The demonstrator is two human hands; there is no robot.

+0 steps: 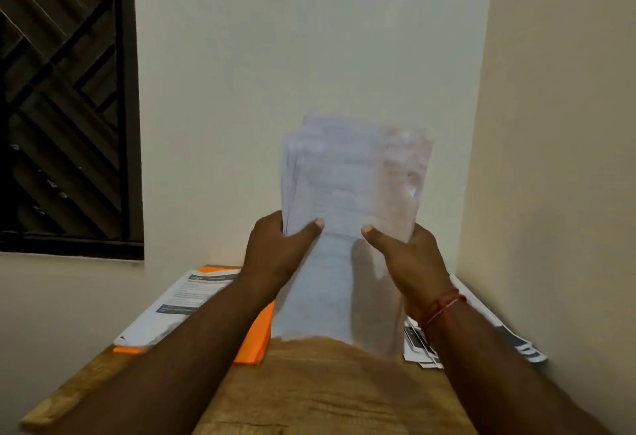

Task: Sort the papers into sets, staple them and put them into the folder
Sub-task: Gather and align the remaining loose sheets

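White, blurred papers [347, 200] are held upright above the wooden table [327, 386], gripped at each side by the left hand [278, 255] and right hand [409, 262], thumbs pressed on front. Flat on the table's left, an orange folder [254, 341] is partly covered by a printed sheet [179, 304].

Dim warm light, motion-blurred papers [351, 193], wide-angle distortion

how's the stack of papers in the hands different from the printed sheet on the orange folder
The held stack stands upright, gripped by the left hand and right hand; the printed sheet lies flat on the orange folder. The held stack is several sheets with uneven top edges; the printed sheet looks thin. The held stack's print is faint and blurred; the printed sheet shows dark bands. Both are white printed paper.
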